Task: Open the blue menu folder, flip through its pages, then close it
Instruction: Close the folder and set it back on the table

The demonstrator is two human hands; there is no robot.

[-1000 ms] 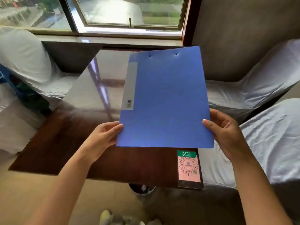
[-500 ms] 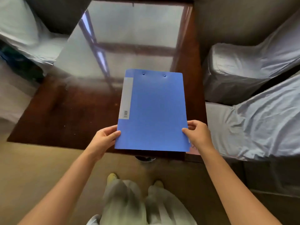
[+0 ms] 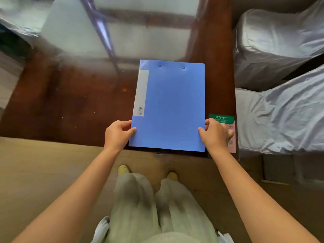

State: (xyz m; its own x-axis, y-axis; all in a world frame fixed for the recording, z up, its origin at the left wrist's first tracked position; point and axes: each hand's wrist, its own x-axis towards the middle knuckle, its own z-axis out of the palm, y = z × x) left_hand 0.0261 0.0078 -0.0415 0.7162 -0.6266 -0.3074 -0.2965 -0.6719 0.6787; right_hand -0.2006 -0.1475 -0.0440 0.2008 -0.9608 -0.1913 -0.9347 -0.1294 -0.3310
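The blue menu folder [image 3: 169, 106] is closed and lies low over the near right part of the dark wooden table [image 3: 70, 106]. Its spine, with a grey label strip, runs along the left side. My left hand [image 3: 117, 135] grips the folder's lower left edge, thumb on top. At the lower right corner my right hand [image 3: 216, 135] pinches the cover's edge, thumb on top and fingers underneath.
A green and pink card [image 3: 226, 127] lies on the table's right corner, partly under my right hand. Chairs in white covers [image 3: 280, 106] stand to the right, another at far left [image 3: 15, 20]. The glossy tabletop mirrors a window. My legs and yellow shoes show below.
The folder came down from held up in front of me to low over the table near its front edge. My view tilted downward. Both hands kept their grip at the bottom corners.
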